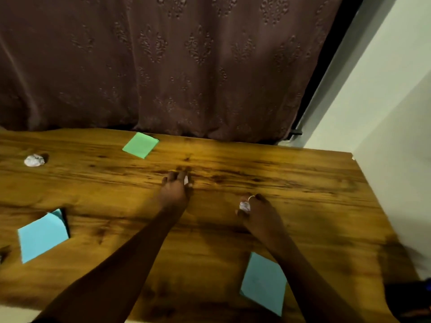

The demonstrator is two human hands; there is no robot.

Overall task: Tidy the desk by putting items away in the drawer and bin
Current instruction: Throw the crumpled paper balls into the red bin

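On the wooden desk (291,187) my left hand (175,190) is closed around a small crumpled white paper (186,180) near the middle. To its right, my right hand (258,213) grips another crumpled paper ball (244,206); a ring shows on one finger. A third crumpled paper ball (34,160) lies at the far left. A green note pad (140,145) rests by the back edge. One blue paper sheet (42,235) lies at the left front with a curled corner, and another blue sheet (263,283) lies under my right forearm.
A brown patterned curtain (177,61) hangs behind the desk. A pale wall (384,89) borders the desk's right side. A dark object (408,299) sits beyond the desk's front right corner. No drawer or bin is in view.
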